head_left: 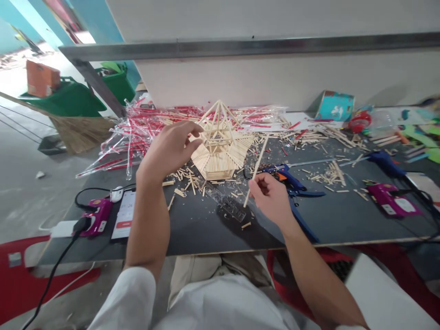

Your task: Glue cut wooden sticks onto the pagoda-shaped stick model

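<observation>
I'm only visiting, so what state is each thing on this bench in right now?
Left hand: raised, fingers spread at the stick model
Right hand: pinching a long stick
Stick model: upright, open frame peaked above a solid base
Glue gun: lying on the bench, not held
Phone: screen lit
Plastic wrapping: crumpled, with red strips inside
Broom: bristles down on the floor
</observation>
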`<state>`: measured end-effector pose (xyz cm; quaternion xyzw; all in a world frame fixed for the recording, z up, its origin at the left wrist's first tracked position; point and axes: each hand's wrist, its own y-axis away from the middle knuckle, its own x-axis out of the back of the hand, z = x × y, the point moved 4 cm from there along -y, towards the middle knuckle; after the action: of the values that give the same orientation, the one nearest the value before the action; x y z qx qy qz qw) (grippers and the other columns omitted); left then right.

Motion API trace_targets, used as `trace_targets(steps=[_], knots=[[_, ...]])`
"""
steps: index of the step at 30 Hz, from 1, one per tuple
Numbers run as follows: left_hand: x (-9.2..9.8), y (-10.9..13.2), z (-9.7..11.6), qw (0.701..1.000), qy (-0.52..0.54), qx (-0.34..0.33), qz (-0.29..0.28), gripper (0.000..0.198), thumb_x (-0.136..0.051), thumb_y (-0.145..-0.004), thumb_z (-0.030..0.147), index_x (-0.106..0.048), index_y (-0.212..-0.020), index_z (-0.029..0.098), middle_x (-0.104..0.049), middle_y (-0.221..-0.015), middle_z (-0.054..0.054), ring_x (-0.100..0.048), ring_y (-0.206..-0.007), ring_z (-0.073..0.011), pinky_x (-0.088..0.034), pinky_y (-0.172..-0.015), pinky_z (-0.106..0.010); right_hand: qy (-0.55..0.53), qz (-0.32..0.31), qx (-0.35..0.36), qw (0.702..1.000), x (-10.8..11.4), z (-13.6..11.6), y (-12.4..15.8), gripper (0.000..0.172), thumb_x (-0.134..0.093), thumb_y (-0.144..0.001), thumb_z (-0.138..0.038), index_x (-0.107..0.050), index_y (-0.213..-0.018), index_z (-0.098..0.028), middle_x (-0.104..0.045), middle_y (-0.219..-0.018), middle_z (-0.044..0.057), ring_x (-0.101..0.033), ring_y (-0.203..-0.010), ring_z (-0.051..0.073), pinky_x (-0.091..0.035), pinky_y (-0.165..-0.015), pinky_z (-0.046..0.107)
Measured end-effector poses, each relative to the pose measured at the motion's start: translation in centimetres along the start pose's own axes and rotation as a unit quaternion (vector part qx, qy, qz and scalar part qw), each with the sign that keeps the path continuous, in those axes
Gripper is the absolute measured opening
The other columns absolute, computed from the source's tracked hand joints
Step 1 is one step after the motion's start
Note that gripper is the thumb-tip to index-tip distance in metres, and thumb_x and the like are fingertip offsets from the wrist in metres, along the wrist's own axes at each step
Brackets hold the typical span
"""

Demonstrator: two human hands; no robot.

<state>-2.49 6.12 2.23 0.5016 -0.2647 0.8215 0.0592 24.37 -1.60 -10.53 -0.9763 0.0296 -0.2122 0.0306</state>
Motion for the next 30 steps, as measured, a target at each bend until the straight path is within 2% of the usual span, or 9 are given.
trace_targets(steps=[4, 9, 12, 20, 30], knots=[[-0.3, -0.6, 0.2, 0.994, 0.064, 0.024, 0.082, 0.025, -0.053, -0.101, 0.033, -0.074, -0.109, 0.021, -0.077, -0.1, -0.007, -0.067, -0.083, -0.0182, -0.052, -0.079, -0.034, -0.027, -0.052, 0.096, 0.994, -3.6, -4.5, -1.3, 0.024, -0.059, -0.098, -0.045, -0.056, -0.088, -0.024, -0.062, -0.067, -0.003, -0.053, -0.057, 0.013, -0.041, -0.059, 0.028], [-1.4, -1.3, 0.1, 0.988, 0.091, 0.048, 0.119, 0.025, -0.055, -0.101, 0.037, -0.075, -0.105, 0.021, -0.077, -0.096, -0.004, -0.058, -0.068, -0.0128, -0.05, -0.073, -0.032, -0.007, -0.024, 0.112, 0.993, -6.6, -7.3, -3.8, 0.022, -0.054, -0.1, -0.041, -0.056, -0.089, -0.023, -0.066, -0.07, -0.001, -0.058, -0.06, 0.013, -0.041, -0.063, 0.03], [-1.9, -1.6, -0.1, 0.986, 0.093, 0.055, 0.125, 0.025, -0.057, -0.1, 0.038, -0.075, -0.104, 0.021, -0.078, -0.095, -0.004, -0.055, -0.066, -0.0123, -0.05, -0.072, -0.032, 0.007, -0.024, 0.12, 0.993, -7.2, -7.8, -4.7, 0.023, -0.053, -0.1, -0.042, -0.054, -0.087, -0.023, -0.066, -0.069, -0.001, -0.057, -0.058, 0.013, -0.04, -0.063, 0.03], [-3.2, -2.5, -0.9, 0.985, 0.133, 0.047, 0.094, 0.026, -0.056, -0.101, 0.037, -0.073, -0.108, 0.02, -0.076, -0.095, -0.005, -0.062, -0.075, -0.0142, -0.052, -0.068, -0.029, -0.009, -0.063, 0.109, 0.992, -8.2, -7.7, -6.0, 0.021, -0.056, -0.098, -0.039, -0.059, -0.085, -0.023, -0.069, -0.072, 0.001, -0.061, -0.064, 0.015, -0.043, -0.065, 0.032], [-4.8, -2.9, -2.1, 0.967, 0.238, 0.066, 0.058, 0.029, -0.065, -0.094, 0.04, -0.071, -0.113, 0.018, -0.076, -0.098, -0.008, -0.065, -0.074, -0.0141, -0.054, -0.056, -0.027, -0.03, -0.072, 0.095, 0.992, -8.5, -7.5, -5.9, 0.019, -0.057, -0.099, -0.039, -0.058, -0.088, -0.023, -0.072, -0.076, 0.001, -0.061, -0.063, 0.014, -0.045, -0.065, 0.032]])
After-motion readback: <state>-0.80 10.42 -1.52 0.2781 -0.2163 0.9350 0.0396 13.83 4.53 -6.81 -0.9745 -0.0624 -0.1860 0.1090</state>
